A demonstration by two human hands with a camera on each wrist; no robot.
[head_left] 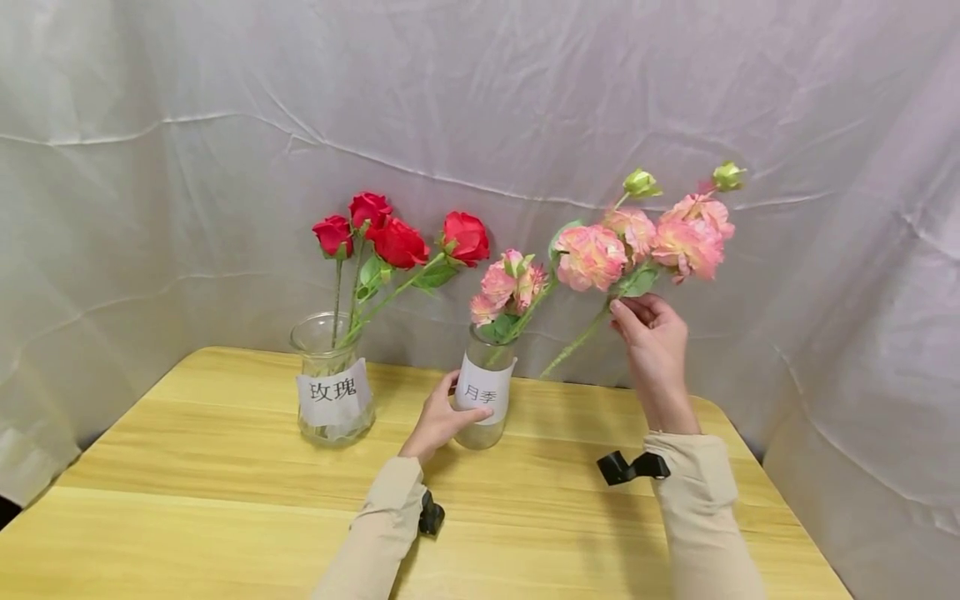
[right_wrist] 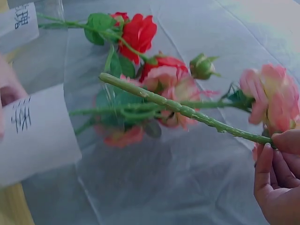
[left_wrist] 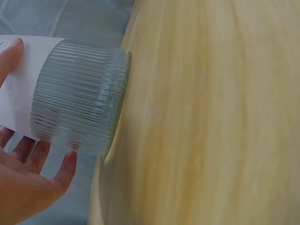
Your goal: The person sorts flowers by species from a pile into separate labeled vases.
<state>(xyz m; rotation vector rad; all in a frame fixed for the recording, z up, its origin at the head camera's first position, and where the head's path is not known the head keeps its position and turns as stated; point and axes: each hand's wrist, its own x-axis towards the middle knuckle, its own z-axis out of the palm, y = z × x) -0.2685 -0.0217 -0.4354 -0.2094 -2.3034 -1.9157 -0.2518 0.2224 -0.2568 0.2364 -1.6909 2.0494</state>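
My left hand (head_left: pixel 437 422) holds a ribbed glass vase (head_left: pixel 480 436) upright on the table, its thumb across a white paper label (left_wrist: pixel 21 89) and its other fingers behind the glass. Pink flowers (head_left: pixel 498 285) stand in that vase, leaning right. Up and to the right, my right hand (head_left: pixel 662 354) pinches the green stem (right_wrist: pixel 187 111) of another pink flower (head_left: pixel 693 237) between thumb and fingertips. The stem's cut end points down and left, apart from the vase. Blooms overlap here, so which ones belong to the held stem is partly hidden.
A wider glass vase (head_left: pixel 330 423) with a labelled paper and several red roses (head_left: pixel 401 242) stands to the left. Both stand on a yellow wood-grain table (head_left: pixel 225 500). Behind hangs a wrinkled grey curtain (head_left: pixel 420 100). A black wrist mount (head_left: pixel 633 468) sits on the right sleeve.
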